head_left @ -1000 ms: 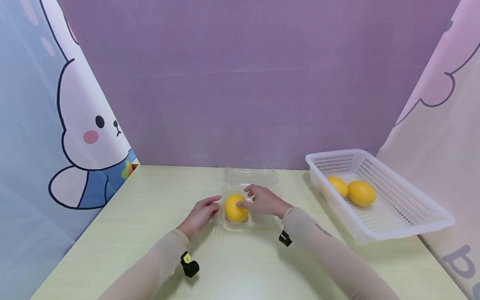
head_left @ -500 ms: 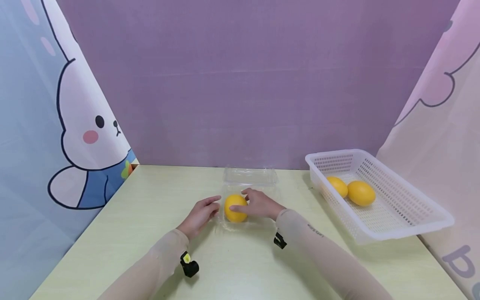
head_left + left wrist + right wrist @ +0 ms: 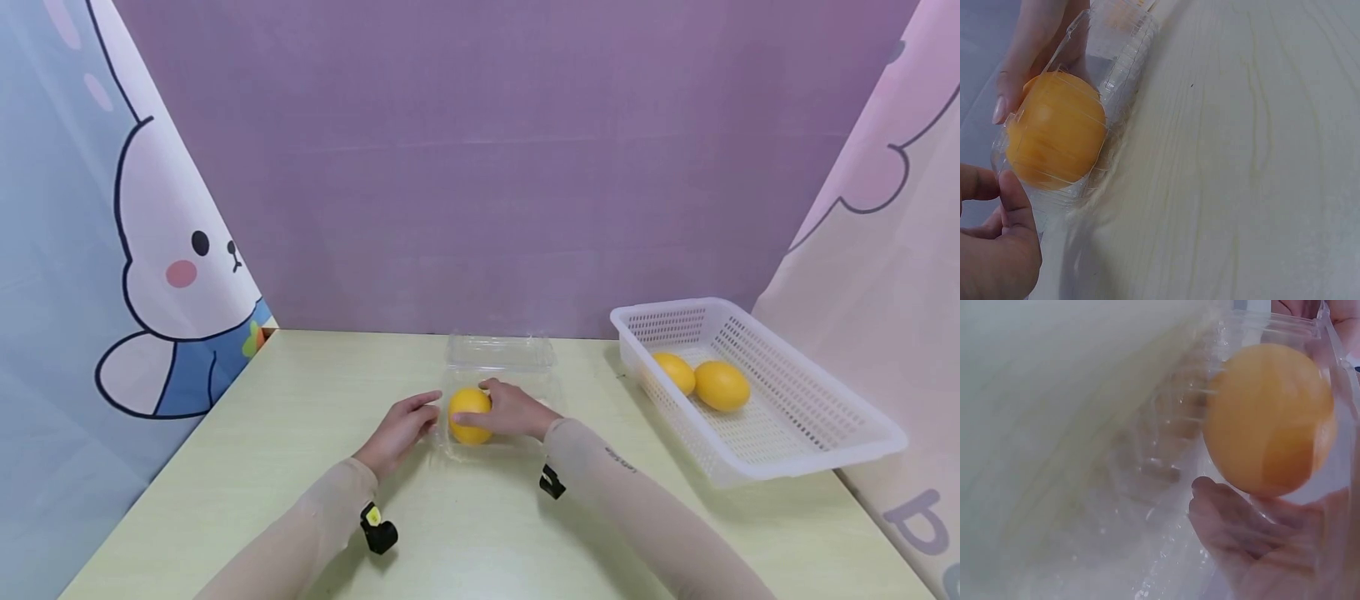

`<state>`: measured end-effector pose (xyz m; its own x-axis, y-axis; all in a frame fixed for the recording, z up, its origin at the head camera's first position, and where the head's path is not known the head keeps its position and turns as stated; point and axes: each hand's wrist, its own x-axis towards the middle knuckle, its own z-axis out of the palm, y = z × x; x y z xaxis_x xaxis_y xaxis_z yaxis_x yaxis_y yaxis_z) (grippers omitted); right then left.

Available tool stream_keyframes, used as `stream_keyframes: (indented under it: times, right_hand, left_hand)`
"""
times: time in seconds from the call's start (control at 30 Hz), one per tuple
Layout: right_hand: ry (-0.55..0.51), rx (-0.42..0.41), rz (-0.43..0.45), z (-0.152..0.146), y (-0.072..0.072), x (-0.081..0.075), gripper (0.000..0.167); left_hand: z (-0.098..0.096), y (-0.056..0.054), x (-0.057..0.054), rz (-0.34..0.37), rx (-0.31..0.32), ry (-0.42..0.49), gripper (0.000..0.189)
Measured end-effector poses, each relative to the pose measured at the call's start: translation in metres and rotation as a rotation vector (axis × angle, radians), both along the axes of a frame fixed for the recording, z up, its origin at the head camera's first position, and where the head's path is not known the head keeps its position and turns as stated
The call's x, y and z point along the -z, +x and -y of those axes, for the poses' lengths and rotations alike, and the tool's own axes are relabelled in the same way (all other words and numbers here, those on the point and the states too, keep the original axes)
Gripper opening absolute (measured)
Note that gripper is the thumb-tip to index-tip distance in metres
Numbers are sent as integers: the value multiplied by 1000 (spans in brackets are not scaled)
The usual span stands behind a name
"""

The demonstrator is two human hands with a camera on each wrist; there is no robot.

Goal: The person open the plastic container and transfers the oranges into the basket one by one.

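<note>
A clear plastic clamshell box [image 3: 517, 450] lies on the table, its lid [image 3: 500, 352] folded back toward the purple backdrop. In its left part sits a yellow-orange, slightly oval fruit [image 3: 470, 404]. My left hand [image 3: 400, 433] is at the box's left side; in the left wrist view its thumb and finger pinch the rim. My right hand [image 3: 516, 410] holds the fruit from the right, thumb across its near side and fingers behind. Through the clear wall, the right wrist view shows curled fingers [image 3: 1254, 531] beside the fruit.
A white perforated plastic basket [image 3: 817, 458] stands on the table at right, with two more yellow-orange fruits [image 3: 722, 386] in it. The purple backdrop [image 3: 480, 167] rises behind the pale wood-grain table [image 3: 480, 533]. Printed cloths hang on both sides.
My right hand has slid left, its thumb now farther across the fruit. The fruit has shifted very slightly left. My left hand and the basket stay in place.
</note>
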<state>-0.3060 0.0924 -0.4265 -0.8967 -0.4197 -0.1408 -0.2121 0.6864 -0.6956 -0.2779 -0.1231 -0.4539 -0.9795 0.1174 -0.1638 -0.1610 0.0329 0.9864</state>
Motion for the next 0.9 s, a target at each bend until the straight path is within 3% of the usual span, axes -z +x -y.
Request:
stream_keyframes:
  times: [0.43,0.9]
  right_hand:
    - [5,-19,-50,9,1,3,91]
    - [-11,7,-32,10,4,3,89]
  left_hand:
    - [-1,1,-3,-4,5,11,43]
    - [-1,0,-1,-15,7,11,43]
